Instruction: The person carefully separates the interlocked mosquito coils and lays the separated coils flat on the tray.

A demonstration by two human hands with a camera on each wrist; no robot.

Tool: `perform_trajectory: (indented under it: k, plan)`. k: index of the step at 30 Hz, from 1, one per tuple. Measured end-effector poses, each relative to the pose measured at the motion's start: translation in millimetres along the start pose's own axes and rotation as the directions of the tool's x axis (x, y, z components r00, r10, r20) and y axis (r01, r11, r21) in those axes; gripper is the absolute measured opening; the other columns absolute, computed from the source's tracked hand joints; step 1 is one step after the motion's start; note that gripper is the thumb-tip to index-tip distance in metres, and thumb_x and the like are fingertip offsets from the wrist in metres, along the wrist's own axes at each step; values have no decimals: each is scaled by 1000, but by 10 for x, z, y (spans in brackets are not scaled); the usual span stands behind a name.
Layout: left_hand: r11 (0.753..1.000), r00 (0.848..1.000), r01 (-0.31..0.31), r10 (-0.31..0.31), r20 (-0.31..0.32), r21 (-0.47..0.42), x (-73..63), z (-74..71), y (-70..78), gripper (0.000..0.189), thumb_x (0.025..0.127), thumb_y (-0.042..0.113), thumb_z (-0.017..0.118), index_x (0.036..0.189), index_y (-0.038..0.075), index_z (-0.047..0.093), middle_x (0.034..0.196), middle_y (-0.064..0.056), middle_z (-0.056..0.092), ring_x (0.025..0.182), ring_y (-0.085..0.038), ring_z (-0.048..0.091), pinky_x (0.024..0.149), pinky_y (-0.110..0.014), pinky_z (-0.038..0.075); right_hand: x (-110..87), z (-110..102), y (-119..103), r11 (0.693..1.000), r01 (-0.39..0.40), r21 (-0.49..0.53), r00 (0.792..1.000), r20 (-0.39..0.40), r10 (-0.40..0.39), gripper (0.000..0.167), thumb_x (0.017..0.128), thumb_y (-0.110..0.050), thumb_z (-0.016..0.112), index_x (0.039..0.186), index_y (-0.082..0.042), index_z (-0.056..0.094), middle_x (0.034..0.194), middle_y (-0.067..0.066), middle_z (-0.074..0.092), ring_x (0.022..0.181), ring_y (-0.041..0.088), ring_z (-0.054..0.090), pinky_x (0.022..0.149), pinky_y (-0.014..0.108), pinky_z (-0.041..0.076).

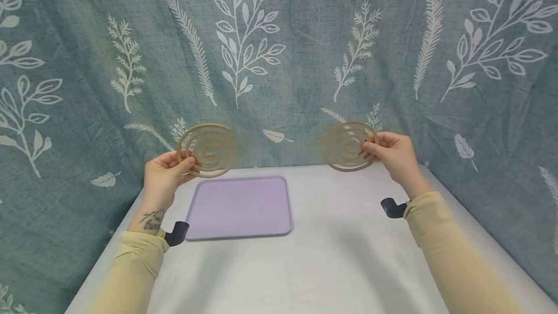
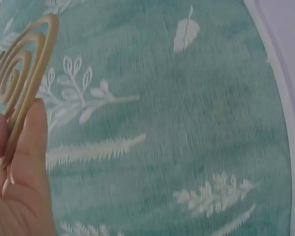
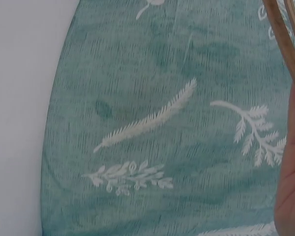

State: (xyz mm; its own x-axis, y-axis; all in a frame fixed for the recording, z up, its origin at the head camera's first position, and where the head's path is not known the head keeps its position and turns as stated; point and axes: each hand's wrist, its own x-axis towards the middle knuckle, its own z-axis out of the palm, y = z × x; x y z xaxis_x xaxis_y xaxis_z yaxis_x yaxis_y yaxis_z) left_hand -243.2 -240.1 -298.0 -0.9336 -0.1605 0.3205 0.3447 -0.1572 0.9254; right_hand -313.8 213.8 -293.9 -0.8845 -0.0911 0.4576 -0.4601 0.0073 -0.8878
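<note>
Two tan spiral mosquito coils are held up in the air, one in each hand, in the head view. My left hand (image 1: 162,178) pinches the left coil (image 1: 209,154) by its outer ring, thumb in front and fingers behind. The left wrist view shows this coil (image 2: 38,69) tilted, almost edge-on, between thumb and fingers. On the other side, my right hand (image 1: 395,155) pinches the right coil (image 1: 350,148) at its right edge. Only a strip of that coil (image 3: 282,42) enters the right wrist view, above part of the hand (image 3: 291,196).
A flat lilac tray (image 1: 241,207) lies on the white table (image 1: 331,270), left of the middle and below the left coil. Behind the table hangs a green curtain (image 1: 301,76) with white leaf patterns. Dark wrist-worn pieces (image 1: 176,234) show at both sleeves.
</note>
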Motion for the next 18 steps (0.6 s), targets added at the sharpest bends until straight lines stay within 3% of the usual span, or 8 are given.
perform_trajectory:
  k: [5,11,18]
  plan:
    - [999,999,-21,19,-47,-38,-27,-144,53,11,81,3,68,88,10,71,73,0,71,64,-12,69,62,-27,57,-64,-127,-41,1000,-18,10,999,-43,18,9,81,0,68,73,-6,68,67,-4,70,58,8,66,52,18,54]
    - [999,1000,-5,3,-27,-45,-24,-160,-14,8,81,3,68,86,10,70,72,0,71,63,-11,68,62,-26,57,-91,-136,-44,999,-34,18,998,-45,34,13,82,2,66,72,-8,68,67,-4,70,58,8,66,51,17,52]
    - [994,995,103,-102,-24,44,5,-176,-241,4,84,6,66,88,8,67,68,1,69,62,-9,67,61,-23,57,-97,-141,-37,1000,-10,20,999,-39,11,16,82,3,66,72,-9,68,68,-4,70,59,8,66,51,17,53]
